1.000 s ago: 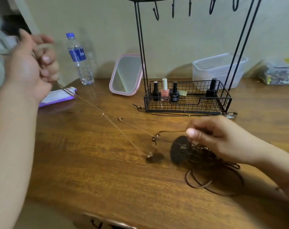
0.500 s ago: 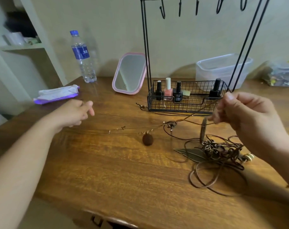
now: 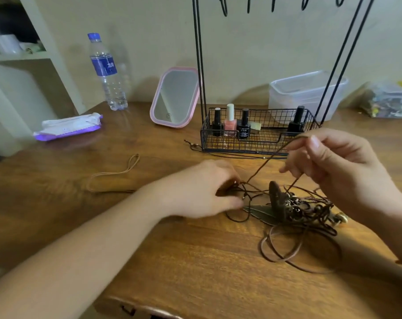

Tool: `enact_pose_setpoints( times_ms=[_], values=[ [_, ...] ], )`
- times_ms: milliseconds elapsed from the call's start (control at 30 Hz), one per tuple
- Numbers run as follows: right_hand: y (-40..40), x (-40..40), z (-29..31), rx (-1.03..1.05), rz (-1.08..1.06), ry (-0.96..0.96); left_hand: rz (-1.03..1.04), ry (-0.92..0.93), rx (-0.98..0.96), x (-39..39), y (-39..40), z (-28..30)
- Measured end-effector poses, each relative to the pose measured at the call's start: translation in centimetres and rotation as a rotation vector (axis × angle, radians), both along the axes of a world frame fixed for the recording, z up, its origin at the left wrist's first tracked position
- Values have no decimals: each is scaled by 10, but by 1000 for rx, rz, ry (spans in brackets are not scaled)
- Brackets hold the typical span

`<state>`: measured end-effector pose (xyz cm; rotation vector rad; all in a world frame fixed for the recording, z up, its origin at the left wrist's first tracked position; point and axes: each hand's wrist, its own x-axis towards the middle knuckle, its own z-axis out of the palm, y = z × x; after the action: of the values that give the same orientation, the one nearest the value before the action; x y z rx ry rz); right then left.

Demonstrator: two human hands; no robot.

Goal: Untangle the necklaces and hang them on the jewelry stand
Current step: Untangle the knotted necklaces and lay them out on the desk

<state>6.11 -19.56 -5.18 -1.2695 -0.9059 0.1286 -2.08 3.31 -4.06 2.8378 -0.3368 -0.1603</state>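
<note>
A tangle of brown cord necklaces [image 3: 308, 208] with metal charms and a feather pendant [image 3: 258, 210] lies on the wooden table [image 3: 149, 249] at the right. My right hand [image 3: 333, 166] pinches a thin brown cord and holds it up above the tangle. My left hand [image 3: 207, 189] is down on the table just left of the tangle, its fingers curled round a cord and a dark pendant. A loose loop of light cord [image 3: 117, 173] trails off to the left. The black wire jewelry stand [image 3: 200, 54] rises behind, its hooks at the top edge.
The stand's wire basket [image 3: 257, 143] holds several nail polish bottles. Another cord lies in front of it. A pink mirror [image 3: 176, 97], a water bottle [image 3: 107, 72], a wipes pack [image 3: 69, 127], a clear plastic box [image 3: 308, 93] and a bag [image 3: 388, 100] line the back. White shelving stands left.
My left hand came down from high at the left and moved right to the tangle. The stretched cord went slack on the table. My right hand rose with a cord.
</note>
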Motion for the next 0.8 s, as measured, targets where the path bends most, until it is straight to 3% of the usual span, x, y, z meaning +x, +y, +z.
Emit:
enact_pose_setpoints(
  times_ms=[200, 300, 400, 567, 667, 800],
  values=[
    [-1, 1, 3, 128, 20, 107, 2, -250, -128, 2, 15, -28],
    [1, -1, 4, 62, -151, 160, 65, -165, -321, 2, 25, -21],
    [1, -2, 4, -169, -306, 178, 83, -47, -566, 0, 38, -8],
    [-2, -6, 8, -758, -557, -273, 54, 41, -932, -5, 43, -3],
    [7, -11, 0, -769, -618, -501, 30, 13, -964, -8, 39, 1],
    [26, -19, -9, -714, -283, -530, -13, 20, -1010, -8, 31, -1]
  ],
)
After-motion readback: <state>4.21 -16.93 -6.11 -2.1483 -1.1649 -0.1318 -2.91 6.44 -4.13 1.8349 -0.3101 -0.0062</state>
